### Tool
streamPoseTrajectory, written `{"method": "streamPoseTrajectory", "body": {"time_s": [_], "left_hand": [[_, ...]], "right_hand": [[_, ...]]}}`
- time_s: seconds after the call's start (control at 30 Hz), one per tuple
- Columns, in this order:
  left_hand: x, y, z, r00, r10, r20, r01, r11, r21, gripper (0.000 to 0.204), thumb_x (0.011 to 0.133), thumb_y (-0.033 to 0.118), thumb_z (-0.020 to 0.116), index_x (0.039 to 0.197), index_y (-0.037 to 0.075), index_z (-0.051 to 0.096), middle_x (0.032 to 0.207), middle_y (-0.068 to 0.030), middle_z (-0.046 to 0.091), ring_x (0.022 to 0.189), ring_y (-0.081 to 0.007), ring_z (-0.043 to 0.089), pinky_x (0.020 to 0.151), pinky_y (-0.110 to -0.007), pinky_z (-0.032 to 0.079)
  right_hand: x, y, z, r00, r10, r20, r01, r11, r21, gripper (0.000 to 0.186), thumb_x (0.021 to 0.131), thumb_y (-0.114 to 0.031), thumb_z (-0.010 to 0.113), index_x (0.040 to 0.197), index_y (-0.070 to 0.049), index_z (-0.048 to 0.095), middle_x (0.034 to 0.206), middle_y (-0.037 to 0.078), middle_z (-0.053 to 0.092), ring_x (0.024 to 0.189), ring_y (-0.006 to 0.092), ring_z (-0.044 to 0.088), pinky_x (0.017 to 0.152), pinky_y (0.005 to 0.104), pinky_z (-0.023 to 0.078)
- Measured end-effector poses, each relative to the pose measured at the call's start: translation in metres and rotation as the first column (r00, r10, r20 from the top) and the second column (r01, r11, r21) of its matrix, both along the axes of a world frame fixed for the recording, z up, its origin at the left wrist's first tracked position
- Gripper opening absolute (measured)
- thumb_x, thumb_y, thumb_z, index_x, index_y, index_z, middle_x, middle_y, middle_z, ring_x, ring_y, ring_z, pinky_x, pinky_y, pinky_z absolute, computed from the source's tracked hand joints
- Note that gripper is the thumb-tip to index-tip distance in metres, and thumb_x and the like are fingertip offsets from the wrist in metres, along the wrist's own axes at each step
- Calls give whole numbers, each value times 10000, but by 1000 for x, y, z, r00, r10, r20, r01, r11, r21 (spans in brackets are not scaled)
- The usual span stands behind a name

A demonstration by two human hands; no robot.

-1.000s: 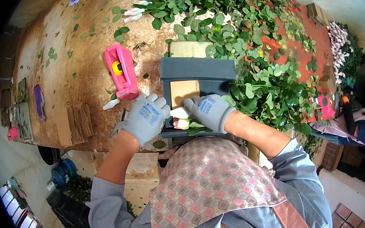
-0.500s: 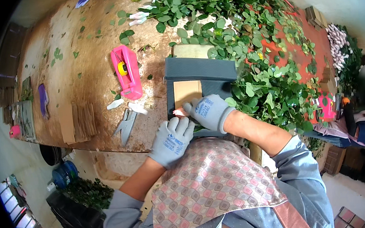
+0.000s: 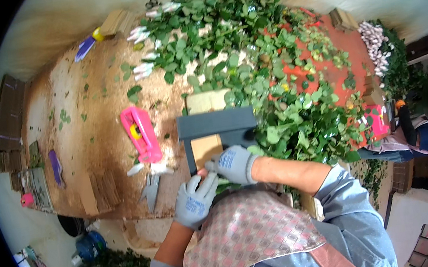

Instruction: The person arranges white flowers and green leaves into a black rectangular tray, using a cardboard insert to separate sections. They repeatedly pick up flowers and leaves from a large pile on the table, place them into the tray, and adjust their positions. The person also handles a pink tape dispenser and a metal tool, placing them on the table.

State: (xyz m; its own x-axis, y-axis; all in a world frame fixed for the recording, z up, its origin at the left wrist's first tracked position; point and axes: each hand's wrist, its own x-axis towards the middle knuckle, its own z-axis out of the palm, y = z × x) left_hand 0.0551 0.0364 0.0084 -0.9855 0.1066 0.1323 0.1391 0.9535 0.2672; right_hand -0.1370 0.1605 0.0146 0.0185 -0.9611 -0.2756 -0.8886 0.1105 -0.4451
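My right hand [image 3: 234, 165], in a grey glove, is closed at its fingertips on a small pale pink rose bud [image 3: 202, 173]. The curled fingers of my left hand [image 3: 196, 202], gloved alike, meet the bud from below; its stem is mostly hidden, with leaves showing under the right hand. Both hands are at the near edge of a dark ridged stand [image 3: 217, 123]. A tan cardboard piece [image 3: 207, 146] lies on that stand, just beyond my fingers. To the left are a pink tape dispenser [image 3: 150, 136] and grey-handled scissors [image 3: 150, 193].
Leafy rose stems [image 3: 296, 107] heap across the right and far side, with white-wrapped heads [image 3: 143, 67]. Cardboard sheets [image 3: 101, 191] stand at the left front edge. Purple-handled tools [image 3: 56, 166] lie farther left. A person [image 3: 412, 136] is at the far right.
The view has tilted up, so the table and stand sit lower and farther left. My left fingers have opened slightly around the bud; both hands remain at the stand's near edge.
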Motion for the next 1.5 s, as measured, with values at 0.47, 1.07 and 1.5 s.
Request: {"method": "streamPoseTrajectory", "body": {"time_s": [0.47,1.07,1.5], "left_hand": [[-17,-8,-4,999,11,-32,-6,988,156,346,717,113,681,1053,140,756,1204,18,697,828,-203,573,697,-359,480],[48,0,-116,991,66,116,-133,504,854,507,800,19,642,1294,118,703,978,-77,634,791,-253,557,709,-424,508],[21,-13,-42,984,48,170,-109,922,371,570,775,193,734,1341,153,685,1330,-67,647,811,-232,547,701,-400,472]], "right_hand": [[-224,-156,27,944,-331,10,324,918,-227,370,917,-229,632,1260,-90,610,1197,175,647,1104,374,641,952,457,514],[-299,-111,-96,854,-127,-504,228,963,143,266,938,-194,572,1113,-106,752,1155,165,727,1101,333,692,895,446,560],[-489,-230,-33,717,-696,-43,655,693,-303,298,926,-208,554,1132,-88,731,1136,233,718,1082,402,682,950,445,545]]}}
